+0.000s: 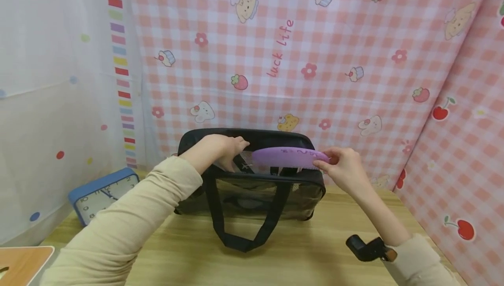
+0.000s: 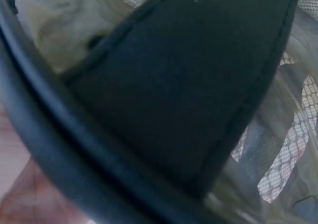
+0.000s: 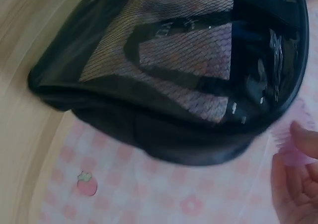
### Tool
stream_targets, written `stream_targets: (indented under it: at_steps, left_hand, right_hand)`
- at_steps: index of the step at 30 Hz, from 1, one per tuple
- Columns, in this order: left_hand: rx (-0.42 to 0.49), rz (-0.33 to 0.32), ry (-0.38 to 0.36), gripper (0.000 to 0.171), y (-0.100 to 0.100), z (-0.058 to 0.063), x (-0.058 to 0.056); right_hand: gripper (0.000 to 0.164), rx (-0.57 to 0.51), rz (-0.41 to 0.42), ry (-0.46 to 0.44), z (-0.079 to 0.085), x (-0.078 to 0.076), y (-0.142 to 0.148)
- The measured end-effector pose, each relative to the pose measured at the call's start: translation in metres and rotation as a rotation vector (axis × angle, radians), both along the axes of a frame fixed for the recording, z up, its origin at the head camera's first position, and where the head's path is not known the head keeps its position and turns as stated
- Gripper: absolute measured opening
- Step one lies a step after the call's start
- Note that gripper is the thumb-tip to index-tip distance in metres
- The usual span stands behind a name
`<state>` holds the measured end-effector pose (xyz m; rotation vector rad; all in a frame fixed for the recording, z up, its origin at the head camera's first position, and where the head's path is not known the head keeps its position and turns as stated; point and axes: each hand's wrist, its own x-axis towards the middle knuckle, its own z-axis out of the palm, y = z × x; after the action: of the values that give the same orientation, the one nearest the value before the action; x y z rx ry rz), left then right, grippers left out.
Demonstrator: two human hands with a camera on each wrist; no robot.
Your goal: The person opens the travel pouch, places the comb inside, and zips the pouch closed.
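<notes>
A black toiletry bag (image 1: 252,198) with see-through panels and a strap handle stands on the table, its top unzipped. My right hand (image 1: 346,168) pinches one end of a purple comb (image 1: 289,157) between thumb and fingers. The comb lies level over the bag's opening, teeth down. In the right wrist view, the comb (image 3: 298,134) is partly cut off beside the bag's rim. My left hand (image 1: 228,148) reaches over the front rim into the opening, fingers extended and nothing seen in them. The bag's strap (image 2: 189,80) fills most of the left wrist view.
A blue square clock (image 1: 104,192) leans at the left, behind my left sleeve. At the lower left corner lies an orange-brown board (image 1: 27,262) with a white edge. A pink checked cloth (image 1: 299,50) hangs close behind the bag, another at the right.
</notes>
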<state>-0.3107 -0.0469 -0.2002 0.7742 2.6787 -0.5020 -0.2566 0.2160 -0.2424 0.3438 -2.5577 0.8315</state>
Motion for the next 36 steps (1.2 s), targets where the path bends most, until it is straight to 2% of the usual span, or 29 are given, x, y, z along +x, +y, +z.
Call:
stream_targets:
  at_steps: [7, 12, 14, 16, 18, 23, 28, 32, 36]
  left_hand:
    - [0.020, 0.019, -0.011, 0.084, -0.001, 0.000, 0.001]
    - [0.023, 0.015, -0.012, 0.084, -0.003, 0.000, 0.001]
    - [0.016, 0.009, -0.009, 0.084, -0.003, -0.001, 0.000]
    - [0.009, 0.006, -0.006, 0.084, -0.003, -0.001, 0.000]
    - [0.006, 0.005, -0.006, 0.084, -0.003, -0.002, -0.001]
    - [0.003, 0.013, -0.007, 0.085, -0.001, -0.004, -0.001]
    - [0.068, 0.026, 0.012, 0.081, -0.005, -0.004, 0.001]
    - [0.243, -0.002, 0.063, 0.070, -0.017, -0.006, 0.003]
    - [0.513, -0.053, 0.116, 0.061, -0.034, -0.010, 0.012]
  right_hand:
    - [0.027, -0.037, 0.015, -0.294, 0.007, -0.036, -0.031]
    - [0.028, -0.087, 0.006, -0.494, 0.005, -0.055, -0.051]
    - [0.028, -0.093, -0.002, -0.555, 0.004, -0.060, -0.059]
    - [0.029, -0.072, -0.008, -0.577, 0.002, -0.063, -0.064]
    - [0.029, -0.009, -0.023, -0.565, 0.000, -0.064, -0.069]
    - [0.031, 0.133, -0.026, -0.456, -0.003, -0.058, -0.075]
    - [0.029, 0.104, 0.036, -0.349, -0.001, -0.048, -0.074]
    - [0.028, 0.123, 0.063, -0.271, 0.004, -0.040, -0.074]
    - [0.028, 0.120, 0.074, -0.249, 0.007, -0.034, -0.078]
